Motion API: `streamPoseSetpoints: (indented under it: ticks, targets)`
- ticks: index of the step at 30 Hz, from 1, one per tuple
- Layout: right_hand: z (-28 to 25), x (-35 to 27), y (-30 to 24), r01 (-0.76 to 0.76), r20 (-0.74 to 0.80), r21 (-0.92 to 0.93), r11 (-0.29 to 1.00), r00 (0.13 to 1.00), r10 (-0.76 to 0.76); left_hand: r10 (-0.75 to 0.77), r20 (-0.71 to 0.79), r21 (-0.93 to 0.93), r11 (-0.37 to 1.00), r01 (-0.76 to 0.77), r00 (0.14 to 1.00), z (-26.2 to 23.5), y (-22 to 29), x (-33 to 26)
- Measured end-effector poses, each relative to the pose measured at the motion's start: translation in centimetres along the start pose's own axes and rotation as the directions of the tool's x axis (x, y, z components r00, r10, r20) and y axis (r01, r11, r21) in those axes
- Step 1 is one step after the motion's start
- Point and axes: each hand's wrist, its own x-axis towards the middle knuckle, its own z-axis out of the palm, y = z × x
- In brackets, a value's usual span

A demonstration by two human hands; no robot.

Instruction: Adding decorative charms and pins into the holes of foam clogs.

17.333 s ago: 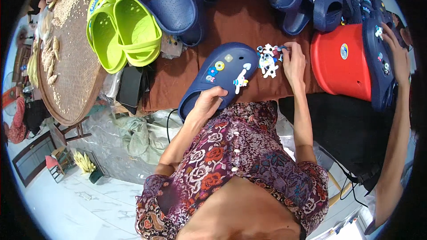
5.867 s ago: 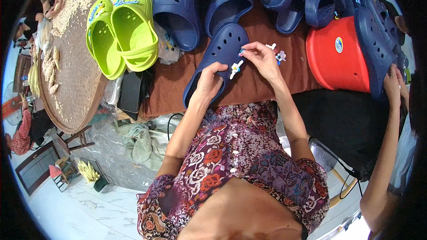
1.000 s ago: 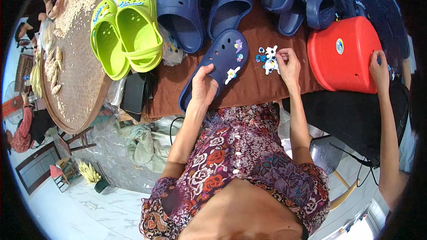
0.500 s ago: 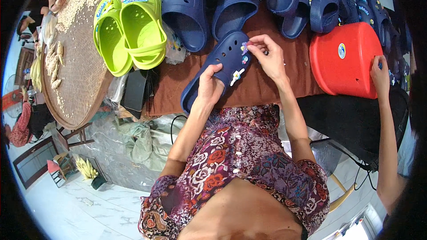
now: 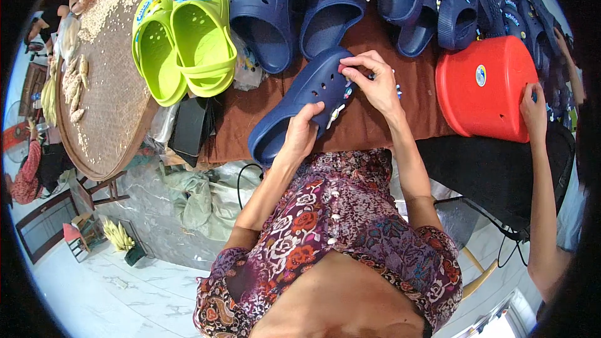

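My left hand (image 5: pixel 299 134) grips a navy clog (image 5: pixel 297 97) by its side, thumb on top, with the toe pointing up and to the right. At the clog's toe, my right hand (image 5: pixel 374 84) pinches with thumb and forefinger. A small pinkish bit, likely a shoe charm (image 5: pixel 342 69), shows at those fingertips, mostly covered. A white charm (image 5: pixel 335 116) sits on the clog's near edge, with a small blue-and-pink charm (image 5: pixel 347 93) beside it. Several holes on the upper hold nothing.
Lime-green clogs (image 5: pixel 200 37) stand left, beside a woven tray (image 5: pixel 113 131). Navy clogs (image 5: pixel 260 25) line the far side of the brown cloth (image 5: pixel 400 109). Another person's hand (image 5: pixel 533 112) holds a small blue thing by a red tub (image 5: pixel 482 100).
The clog has shifted slightly left and turned a little. My right fingertips now cover the toe spot where a purple charm showed. Another person's arm has appeared at the far right edge.
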Motion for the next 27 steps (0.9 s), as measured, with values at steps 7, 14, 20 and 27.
streamPoseSetpoints:
  ticks: [7,14,20,27]
  targets:
    - [-1.1,0.3,1.3,-0.148,0.141,0.221,0.964,0.983,0.119,0.049,-0.006,0.149,0.988,-0.047,0.999,-0.5,-0.1,-0.9]
    - [-1.2,0.1,-0.1,-0.193,0.262,0.419,0.887,0.961,0.085,0.107,0.006,0.351,0.931,-0.102,0.994,-1.7,0.0,-1.1]
    - [-1.0,-0.2,0.1,-0.175,0.241,0.413,0.894,0.967,0.078,0.174,0.04,0.449,0.877,-0.173,0.984,-1.4,0.0,-1.3]
    - [-0.5,-0.2,-0.1,-0.206,0.2,0.372,0.905,0.97,0.139,0.122,0.015,0.39,0.913,-0.119,0.992,-2.3,0.1,-0.9]
